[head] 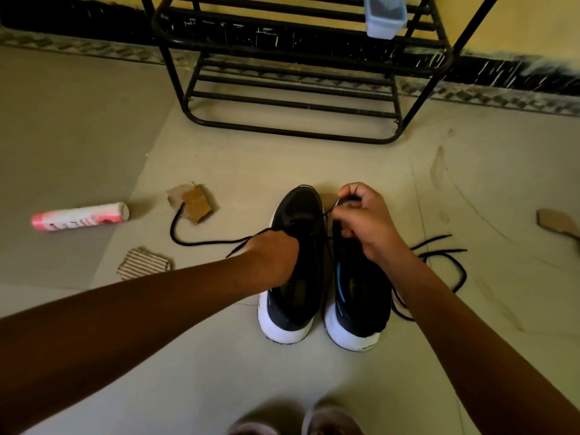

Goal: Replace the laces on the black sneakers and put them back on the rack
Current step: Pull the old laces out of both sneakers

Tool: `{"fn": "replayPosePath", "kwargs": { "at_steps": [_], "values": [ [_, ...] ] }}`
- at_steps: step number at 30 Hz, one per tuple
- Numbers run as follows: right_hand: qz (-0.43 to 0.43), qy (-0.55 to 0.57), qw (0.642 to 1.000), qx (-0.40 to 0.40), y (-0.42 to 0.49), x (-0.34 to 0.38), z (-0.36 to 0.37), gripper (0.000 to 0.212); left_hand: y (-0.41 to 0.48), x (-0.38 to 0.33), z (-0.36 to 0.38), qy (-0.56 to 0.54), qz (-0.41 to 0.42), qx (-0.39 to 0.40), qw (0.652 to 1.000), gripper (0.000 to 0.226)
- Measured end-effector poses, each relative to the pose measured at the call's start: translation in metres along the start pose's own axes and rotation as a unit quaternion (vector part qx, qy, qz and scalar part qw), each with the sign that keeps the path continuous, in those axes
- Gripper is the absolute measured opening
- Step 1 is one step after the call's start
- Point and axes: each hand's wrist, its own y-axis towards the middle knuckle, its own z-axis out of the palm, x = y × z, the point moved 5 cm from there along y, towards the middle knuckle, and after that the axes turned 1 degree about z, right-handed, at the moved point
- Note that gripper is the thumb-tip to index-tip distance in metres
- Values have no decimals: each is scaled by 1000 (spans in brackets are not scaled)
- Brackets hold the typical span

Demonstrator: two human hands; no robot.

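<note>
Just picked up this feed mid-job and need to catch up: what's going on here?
A person is lacing a pair of black, white-soled sneakers standing side by side on the floor. The left hand grips a thin black lace whose tail trails left across the floor. The right hand pinches it over the front of the right sneaker. Another loose black lace lies on the floor to the right. The black metal rack behind shows no sneakers yet.

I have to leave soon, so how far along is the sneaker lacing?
Midway at best. A loose lace lies on the floor, likely an old one. The left hand and right hand hold a second lace over the sneakers. Lacing is unfinished, and the rack holds no sneakers.
</note>
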Motion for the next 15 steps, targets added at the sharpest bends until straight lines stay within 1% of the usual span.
{"fn": "replayPosePath", "kwargs": {
  "at_steps": [1, 2, 3, 4, 5, 6, 9, 11, 13, 15],
  "values": [
    [-60, -125, 990, -4, -1, 8, -4, 28, 0, 0, 0, -1, 1, -2, 1000, 22],
    [-120, -257, 959, -11, -3, 15, -6, 27, -1, 0, 0, -2, 1, -4, 1000, 21],
    [-167, -372, 913, -26, -6, 21, -9, 28, -1, 0, 0, -3, 1, -6, 1000, 21],
    [-195, -445, 873, -48, -7, 26, -14, 29, -2, 0, 0, -5, -1, -7, 1000, 21],
    [-210, -474, 852, -73, -8, 31, -21, 28, -2, 1, 1, -8, -5, -6, 1000, 21],
    [-217, -476, 847, -97, -8, 36, -29, 28, -1, 2, 1, -12, -8, -5, 1000, 21],
    [-225, -450, 847, -174, -4, 42, -60, 27, 0, 3, 1, -8, 2, -12, 1000, 19],
    [-233, -439, 837, -228, -5, 48, -82, 25, 2, 3, 3, -4, 5, -9, 1000, 19],
    [-223, -422, 827, -296, -9, 59, -108, 23, 4, 4, 5, -9, 1, 3, 1000, 19],
    [-189, -392, 833, -342, -12, 68, -133, 20, 4, 7, 5, -29, 3, 6, 1000, 19]
  ]
}}
